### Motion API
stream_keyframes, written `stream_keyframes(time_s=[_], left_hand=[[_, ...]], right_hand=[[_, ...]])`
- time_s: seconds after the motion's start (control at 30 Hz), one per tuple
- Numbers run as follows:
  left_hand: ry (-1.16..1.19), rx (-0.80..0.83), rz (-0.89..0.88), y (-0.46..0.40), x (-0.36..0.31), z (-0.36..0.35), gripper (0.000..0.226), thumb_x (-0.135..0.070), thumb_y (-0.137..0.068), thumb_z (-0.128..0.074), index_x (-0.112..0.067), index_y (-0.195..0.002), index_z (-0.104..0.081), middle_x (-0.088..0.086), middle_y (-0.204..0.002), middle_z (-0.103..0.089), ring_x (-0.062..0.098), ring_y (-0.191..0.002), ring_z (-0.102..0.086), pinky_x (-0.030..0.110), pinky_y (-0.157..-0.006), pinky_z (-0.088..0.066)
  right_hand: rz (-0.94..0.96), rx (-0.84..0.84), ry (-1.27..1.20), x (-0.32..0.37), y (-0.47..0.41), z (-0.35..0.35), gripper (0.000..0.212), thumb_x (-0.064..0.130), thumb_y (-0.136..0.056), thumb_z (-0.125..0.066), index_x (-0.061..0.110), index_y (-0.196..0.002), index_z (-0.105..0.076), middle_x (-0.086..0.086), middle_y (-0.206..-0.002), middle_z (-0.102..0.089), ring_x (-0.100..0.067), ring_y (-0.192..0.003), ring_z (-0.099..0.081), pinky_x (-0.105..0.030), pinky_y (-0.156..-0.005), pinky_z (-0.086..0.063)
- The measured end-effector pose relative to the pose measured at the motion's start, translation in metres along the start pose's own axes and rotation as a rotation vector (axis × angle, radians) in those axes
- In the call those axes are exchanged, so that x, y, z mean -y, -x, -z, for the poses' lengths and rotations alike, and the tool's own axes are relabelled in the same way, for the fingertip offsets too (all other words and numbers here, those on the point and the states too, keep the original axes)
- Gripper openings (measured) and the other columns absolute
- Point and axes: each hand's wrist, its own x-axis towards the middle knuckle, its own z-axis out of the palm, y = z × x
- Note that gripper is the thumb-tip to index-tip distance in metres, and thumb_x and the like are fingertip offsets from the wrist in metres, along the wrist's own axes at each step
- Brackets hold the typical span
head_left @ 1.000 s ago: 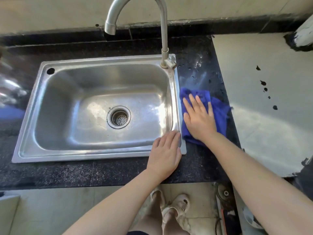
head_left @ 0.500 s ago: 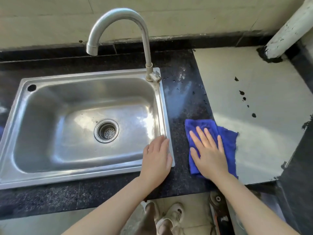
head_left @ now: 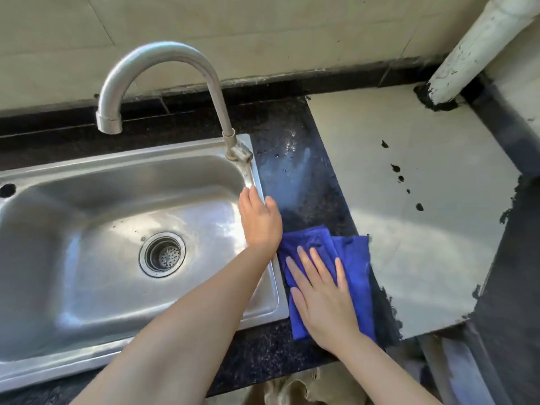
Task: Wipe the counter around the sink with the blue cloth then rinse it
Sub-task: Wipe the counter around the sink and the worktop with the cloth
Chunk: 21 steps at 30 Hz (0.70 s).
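While flat on the blue cloth [head_left: 355, 267], right hand [head_left: 323, 302] open; left hand [head_left: 260, 220] seemingly cupping sink [head_left: 117, 168] rim.

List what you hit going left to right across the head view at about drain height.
sink overflow hole → drain strainer → left hand on the sink rim → blue cloth under the right hand → pale slab with dark paint spots
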Motion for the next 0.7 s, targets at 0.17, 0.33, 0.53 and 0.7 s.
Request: stream_keyframes(time_s=[0.17,0.33,0.53,0.7], left_hand=[[0.163,-0.116,0.090,-0.004,-0.004,-0.009,0.043,-0.020,-0.097,-0.035,-0.003,-0.136,-0.037,0.007,-0.144,-0.029,0.020,-0.134,-0.027,0.036,-0.111,-0.023],[0.141,-0.163,0.031,-0.002,0.002,-0.010,0.051,-0.029,-0.091,-0.032,-0.003,-0.134,-0.041,0.008,-0.141,-0.033,0.019,-0.131,-0.033,0.028,-0.110,-0.024],[-0.199,-0.134,0.040,-0.006,-0.002,-0.023,0.056,-0.026,-0.096,-0.040,-0.005,-0.145,-0.021,0.009,-0.154,-0.016,0.019,-0.142,-0.011,0.029,-0.116,-0.009],[-0.182,-0.132,0.058,-0.005,-0.012,-0.018,0.076,-0.053,-0.086,-0.019,-0.004,-0.144,-0.023,0.010,-0.154,-0.017,0.019,-0.142,-0.011,0.027,-0.115,-0.007]], right_hand=[[0.068,0.014,0.029,-0.017,-0.066,0.015,0.053,0.039,-0.092,-0.029,0.024,-0.141,-0.040,0.001,-0.148,-0.040,-0.019,-0.136,-0.038,-0.050,-0.110,-0.018],[0.090,0.025,0.020,-0.040,-0.234,0.050,0.052,0.038,-0.099,-0.018,0.028,-0.150,-0.010,0.007,-0.159,-0.005,-0.014,-0.146,-0.003,-0.047,-0.116,0.003],[0.092,-0.004,-0.029,-0.036,-0.343,0.067,0.051,0.036,-0.101,-0.017,0.027,-0.150,-0.009,0.004,-0.159,-0.003,-0.017,-0.146,0.000,-0.050,-0.117,0.002],[0.183,-0.029,0.014,-0.043,-0.219,0.048,0.052,0.034,-0.098,-0.021,0.023,-0.149,-0.021,-0.001,-0.158,-0.015,-0.019,-0.145,-0.014,-0.048,-0.116,-0.006]])
